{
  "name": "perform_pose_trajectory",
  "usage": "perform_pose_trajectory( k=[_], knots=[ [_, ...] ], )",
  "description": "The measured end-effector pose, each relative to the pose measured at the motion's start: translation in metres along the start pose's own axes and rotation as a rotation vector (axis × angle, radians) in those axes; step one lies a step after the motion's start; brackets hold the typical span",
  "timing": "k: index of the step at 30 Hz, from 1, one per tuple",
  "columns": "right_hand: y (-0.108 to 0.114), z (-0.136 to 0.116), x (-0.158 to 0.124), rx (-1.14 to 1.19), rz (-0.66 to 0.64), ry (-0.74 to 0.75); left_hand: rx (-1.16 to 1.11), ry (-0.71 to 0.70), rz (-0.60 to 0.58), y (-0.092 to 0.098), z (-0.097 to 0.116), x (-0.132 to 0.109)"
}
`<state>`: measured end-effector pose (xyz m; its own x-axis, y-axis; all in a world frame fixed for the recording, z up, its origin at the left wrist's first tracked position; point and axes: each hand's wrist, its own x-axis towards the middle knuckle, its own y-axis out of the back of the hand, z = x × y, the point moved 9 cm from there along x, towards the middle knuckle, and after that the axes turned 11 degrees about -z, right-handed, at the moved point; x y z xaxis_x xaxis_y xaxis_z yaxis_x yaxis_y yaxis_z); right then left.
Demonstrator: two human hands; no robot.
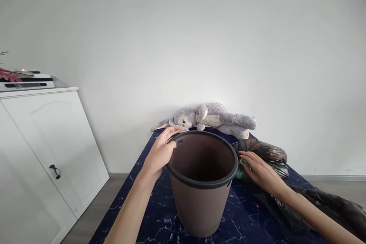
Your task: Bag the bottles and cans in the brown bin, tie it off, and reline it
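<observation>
A brown trash can (200, 206) with a dark grey rim stands upright on the dark blue marbled table, its inside in shadow. My left hand (161, 150) grips the left side of the rim, thumb toward the inside and fingers along the edge. At the can's right side is my right hand (257, 169), open, its fingers stretched toward the rim; whether the fingertips touch it I cannot tell. Just behind that hand lies a filled dark plastic bag (265, 150). Another crumpled black plastic bag (328, 206) lies under and beside my right forearm.
A grey plush rabbit (211, 116) lies on its side at the table's far edge, against the white wall. The marbled tabletop (157, 217) shows around the can. To the left stands a white cabinet (42, 152) with a white device (31, 82) on top.
</observation>
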<state>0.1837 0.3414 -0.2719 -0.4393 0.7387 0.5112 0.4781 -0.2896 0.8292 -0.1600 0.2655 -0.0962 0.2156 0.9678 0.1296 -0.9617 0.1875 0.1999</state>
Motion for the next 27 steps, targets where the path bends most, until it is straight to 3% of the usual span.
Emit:
perform_pose_trajectory(
  k=[4,9,13,19,22,27],
  knots=[
    [-0.013,-0.012,-0.006,-0.063,-0.052,0.062,-0.019,-0.051,0.055,0.007,-0.003,0.002],
    [-0.002,-0.033,-0.039,-0.173,-0.040,0.009,-0.032,-0.056,0.098,0.007,-0.004,0.002],
    [0.003,-0.033,-0.092,-0.307,-0.002,-0.066,-0.045,-0.063,0.130,0.005,-0.002,0.000],
    [-0.010,0.009,-0.193,-0.402,0.016,-0.206,-0.140,-0.171,0.202,0.015,0.001,0.009],
    [-0.015,0.008,-0.220,-0.418,-0.039,-0.092,-0.251,-0.205,0.347,0.035,-0.024,0.014],
    [0.001,-0.027,-0.218,-0.501,0.039,-0.003,-0.117,-0.074,0.464,0.050,-0.105,-0.001]
  ],
)
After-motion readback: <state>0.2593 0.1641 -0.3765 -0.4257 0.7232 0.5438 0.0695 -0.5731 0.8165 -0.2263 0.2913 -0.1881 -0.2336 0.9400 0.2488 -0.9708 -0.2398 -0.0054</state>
